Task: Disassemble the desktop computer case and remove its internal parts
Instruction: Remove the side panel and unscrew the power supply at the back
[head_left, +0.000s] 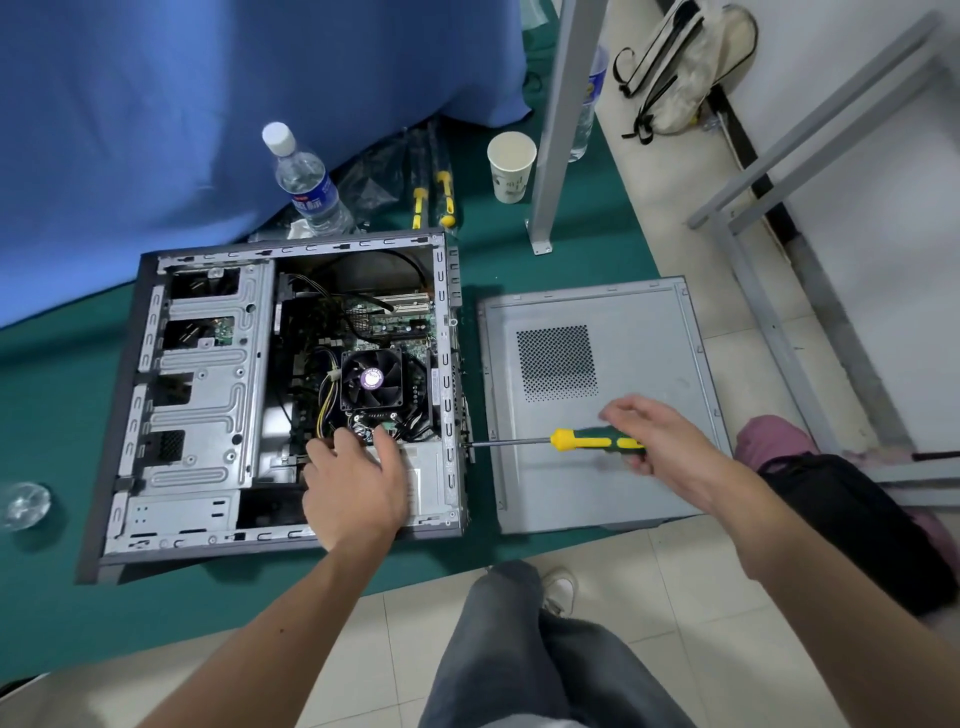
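Open computer case (197, 395) lying on its side on a green mat (52, 597). The left hand (353, 488) rests flat on the power supply (431, 478), fingertips just below the CPU fan (371, 379). The right hand (654, 436) grips a screwdriver (597, 442) over the detached side panel (597, 493), its tip at the case's rear edge.

An open grey metal desktop computer case (280, 395) lies on its side on a green cloth mat (52, 597), with its detached grey metal side panel (597, 405) flat just to its right. Behind the case stand a clear plastic water bottle (306, 182) and, further right, a white paper cup (511, 166). The left hand (353, 488) rests inside the case's near right corner, just before the black square cooling fan (371, 379), while the right hand (654, 436) holds a yellow-and-green-handled screwdriver (571, 441) over the panel, its tip at the case's right edge.
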